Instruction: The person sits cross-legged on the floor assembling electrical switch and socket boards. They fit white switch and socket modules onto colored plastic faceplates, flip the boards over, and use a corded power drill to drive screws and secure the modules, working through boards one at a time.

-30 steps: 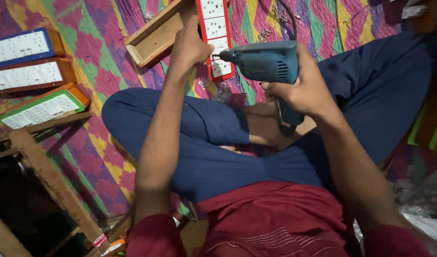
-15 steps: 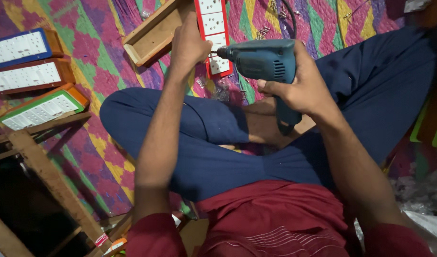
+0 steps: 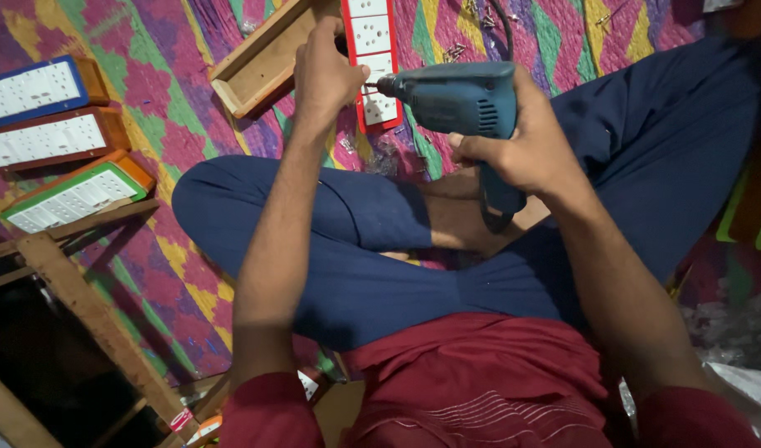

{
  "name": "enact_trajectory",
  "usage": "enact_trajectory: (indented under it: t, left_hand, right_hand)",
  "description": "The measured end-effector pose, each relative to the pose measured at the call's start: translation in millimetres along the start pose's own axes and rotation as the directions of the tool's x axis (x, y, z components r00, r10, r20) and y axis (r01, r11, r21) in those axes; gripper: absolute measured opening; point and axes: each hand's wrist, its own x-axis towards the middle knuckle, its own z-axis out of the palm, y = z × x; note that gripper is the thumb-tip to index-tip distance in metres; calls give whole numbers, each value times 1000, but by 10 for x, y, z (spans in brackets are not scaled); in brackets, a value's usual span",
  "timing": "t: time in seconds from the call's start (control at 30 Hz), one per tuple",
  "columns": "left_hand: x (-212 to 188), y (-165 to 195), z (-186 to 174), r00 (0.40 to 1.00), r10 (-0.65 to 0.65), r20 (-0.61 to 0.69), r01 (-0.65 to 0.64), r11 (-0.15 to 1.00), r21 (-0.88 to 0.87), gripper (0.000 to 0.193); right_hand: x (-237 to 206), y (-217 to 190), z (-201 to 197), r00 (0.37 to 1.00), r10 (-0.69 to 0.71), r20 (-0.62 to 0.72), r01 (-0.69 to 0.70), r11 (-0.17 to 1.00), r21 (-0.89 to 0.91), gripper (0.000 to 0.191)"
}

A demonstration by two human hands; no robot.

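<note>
Right hand [image 3: 525,145] grips drill [image 3: 463,104], long axis level, bit pointing left, seemingly touching left hand [image 3: 326,75]

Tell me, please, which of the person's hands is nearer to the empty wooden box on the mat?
The left hand is nearer: it sits just right of the wooden box, at the red-edged socket panel. The right hand grips the blue drill, farther right.
</note>
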Motion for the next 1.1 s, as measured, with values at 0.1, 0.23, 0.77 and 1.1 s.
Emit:
enact_trajectory:
  t: [0.1,0.23,0.77,1.1]
  left_hand:
    - [11,-17,7,999,37,-10,-37,999,-7,42]
    - [26,-38,36,1000,10,-6,-10,1000,-4,42]
    - [36,-5,53,999,-41,-12,42,997,59,32]
    - [44,60,39,997,-80,-13,81,995,59,31]
  right_hand:
    - [9,8,-26,1000,-26,11,27,999,-46,57]
    - [19,20,-42,1000,-13,-7,13,998,-57,56]
    - [1,-4,-47,999,-32,-26,31,999,-32,53]
    - [3,-4,-65,999,-16,-40,16,1000,4,51]
